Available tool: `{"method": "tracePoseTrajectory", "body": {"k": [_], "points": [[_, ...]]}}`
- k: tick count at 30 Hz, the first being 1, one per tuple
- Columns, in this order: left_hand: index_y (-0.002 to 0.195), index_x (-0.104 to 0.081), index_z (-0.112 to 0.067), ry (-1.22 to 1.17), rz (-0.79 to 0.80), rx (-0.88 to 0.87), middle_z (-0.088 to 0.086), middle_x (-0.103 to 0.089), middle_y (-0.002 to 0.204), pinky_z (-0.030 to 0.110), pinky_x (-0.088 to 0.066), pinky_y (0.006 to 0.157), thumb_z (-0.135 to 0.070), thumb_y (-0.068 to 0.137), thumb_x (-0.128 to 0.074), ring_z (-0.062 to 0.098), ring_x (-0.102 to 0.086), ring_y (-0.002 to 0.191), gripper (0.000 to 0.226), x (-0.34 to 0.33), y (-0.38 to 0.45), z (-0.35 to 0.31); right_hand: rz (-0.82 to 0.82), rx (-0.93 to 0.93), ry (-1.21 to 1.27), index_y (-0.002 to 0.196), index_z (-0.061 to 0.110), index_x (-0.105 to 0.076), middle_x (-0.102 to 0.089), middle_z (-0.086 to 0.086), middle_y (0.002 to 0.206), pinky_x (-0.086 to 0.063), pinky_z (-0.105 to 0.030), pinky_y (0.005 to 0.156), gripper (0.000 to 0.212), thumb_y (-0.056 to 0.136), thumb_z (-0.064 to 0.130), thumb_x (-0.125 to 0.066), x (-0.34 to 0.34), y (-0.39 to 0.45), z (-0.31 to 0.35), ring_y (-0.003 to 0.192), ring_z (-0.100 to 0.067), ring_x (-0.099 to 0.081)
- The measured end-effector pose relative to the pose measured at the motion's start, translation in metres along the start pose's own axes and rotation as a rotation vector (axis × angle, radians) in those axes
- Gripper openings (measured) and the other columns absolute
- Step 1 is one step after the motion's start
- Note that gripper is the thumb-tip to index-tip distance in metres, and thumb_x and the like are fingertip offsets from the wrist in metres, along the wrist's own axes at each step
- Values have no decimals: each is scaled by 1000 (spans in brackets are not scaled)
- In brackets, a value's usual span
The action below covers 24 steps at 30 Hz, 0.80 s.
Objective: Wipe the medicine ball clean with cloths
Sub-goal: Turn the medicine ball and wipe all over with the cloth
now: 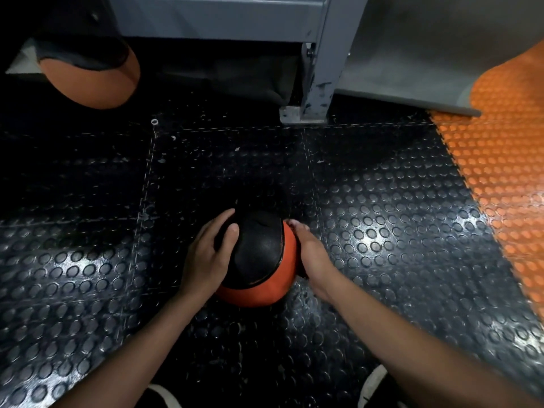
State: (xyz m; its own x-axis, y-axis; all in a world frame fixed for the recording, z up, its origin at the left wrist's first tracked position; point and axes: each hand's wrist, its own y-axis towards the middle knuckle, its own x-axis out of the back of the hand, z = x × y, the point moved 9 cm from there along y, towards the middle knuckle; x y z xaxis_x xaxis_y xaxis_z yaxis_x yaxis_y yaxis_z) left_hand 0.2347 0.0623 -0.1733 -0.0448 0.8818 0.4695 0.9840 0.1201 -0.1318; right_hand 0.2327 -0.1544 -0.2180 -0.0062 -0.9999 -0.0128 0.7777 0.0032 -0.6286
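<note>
Round orange-and-black textured rubber medicine ball [259,260] sits on black studded floor tiles [382,231], cupped between both hands: left hand [206,254] fingers spread over its top-left, right hand [312,254] flat against its right flank; no cloth visible.

Nothing readable is showing anywhere here — no lettering, brand, number or sign. The medicine ball [259,260] is presenting only plain black and orange panels, the second ball [91,81] lying farther back is looking just as bare, and the studded floor [382,231] and grey metal post [321,69] are carrying no label or marking I can make out.
</note>
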Motion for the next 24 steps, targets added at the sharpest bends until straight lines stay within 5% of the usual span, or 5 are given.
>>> {"method": "tracePoseTrajectory", "body": {"k": [5, 11, 16, 20, 24], "points": [[146, -55, -40, 2, 4, 2, -12, -52, 152, 7, -31, 98, -70, 90, -38, 1, -46, 136, 65, 1, 0, 1, -169, 327, -44, 118, 45, -74, -67, 21, 129, -41, -16, 107, 27, 109, 46, -48, -5, -21, 23, 122, 9, -58], [144, -56, -41, 7, -5, 12, -14, -54, 150, 11, -34, 103, -70, 90, -39, 0, -47, 135, 64, 0, 2, -5, 20, -88, -83, 112, 36, -75, -72, 1, 127, -46, -44, 115, 37, 106, 54, -43, -3, 15, 7, 125, -23, -64], [150, -47, -45, -19, 5, 52, -12, -47, 156, 25, -35, 112, -73, 87, -43, 4, -43, 141, 69, 6, -3, -2, -143, 246, -7, 113, 37, -78, -74, 18, 123, -41, -28, 115, 31, 106, 44, -49, -5, -5, 29, 124, -1, -62], [145, -55, -34, 18, -285, 258, 2, -47, 149, 19, -40, 96, -72, 88, -59, 21, -51, 133, 68, 25, -25, 5, -191, 422, -94, 123, 46, -70, -65, 19, 133, -38, -25, 116, 29, 112, 42, -43, -10, -21, 26, 130, 4, -54], [152, -44, -42, -105, -350, 606, 7, -33, 162, 54, -28, 120, -71, 96, -43, 34, -34, 148, 63, -1, -39, 7, -194, 424, -163, 138, 39, -65, -61, 20, 139, -33, -30, 123, 39, 113, 44, -35, -8, -13, 22, 136, 3, -49]]}}
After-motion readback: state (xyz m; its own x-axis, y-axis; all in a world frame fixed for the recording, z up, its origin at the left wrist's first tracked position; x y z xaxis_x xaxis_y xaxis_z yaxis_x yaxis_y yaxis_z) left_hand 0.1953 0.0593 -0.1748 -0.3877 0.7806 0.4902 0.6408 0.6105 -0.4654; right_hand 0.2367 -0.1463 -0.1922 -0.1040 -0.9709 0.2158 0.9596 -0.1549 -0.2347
